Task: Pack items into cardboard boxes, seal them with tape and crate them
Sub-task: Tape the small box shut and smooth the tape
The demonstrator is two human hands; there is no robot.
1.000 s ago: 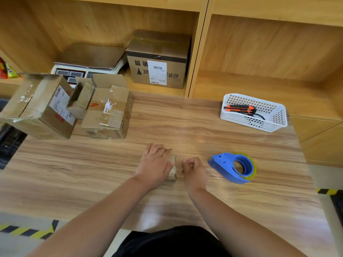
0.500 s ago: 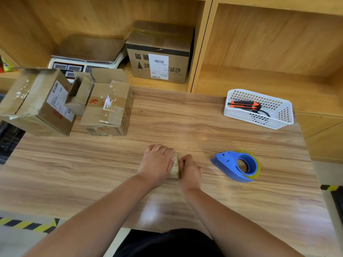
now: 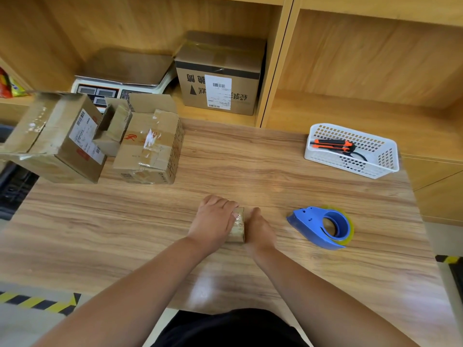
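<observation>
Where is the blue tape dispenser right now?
The blue tape dispenser lies on the wooden table in the head view, right of the right hand and the small cardboard box, nearer the person than the white basket.

Shelf box (image 3: 220, 71) print and label unreadable

Looks like a parcel packing station: wooden worktable (image 3: 250, 171) backed by open wooden shelving (image 3: 275, 58), weighing scale (image 3: 120, 78) on the shelf beside a barcoded cardboard box (image 3: 240, 71), taped cartons (image 3: 150, 146), blue tape dispenser (image 3: 323, 226), white basket (image 3: 385, 161) holding a utility knife (image 3: 330, 144), hazard-striped floor tape (image 3: 37, 300).
</observation>
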